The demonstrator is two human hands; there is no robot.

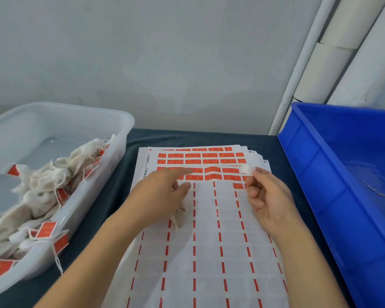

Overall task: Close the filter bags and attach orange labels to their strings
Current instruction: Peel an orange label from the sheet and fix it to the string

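A stack of label sheets (200, 241) lies in the middle, with rows of orange labels (209, 162) left at its far end and bare backing nearer me. My right hand (269, 201) pinches a peeled label (247, 169) between thumb and forefinger, its white back facing me, above the sheet's right edge. My left hand (162, 196) hovers over the sheet with its forefinger and thumb stretched toward the orange rows. A white filter bag (179, 215) peeks out from under its palm, held by the hidden lower fingers.
A clear plastic tub (80, 210) at the left holds several closed filter bags with orange labels (46, 230). A blue crate (320, 185) stands at the right. A dark cloth covers the table (262, 143). White pipes run up the wall at the back right.
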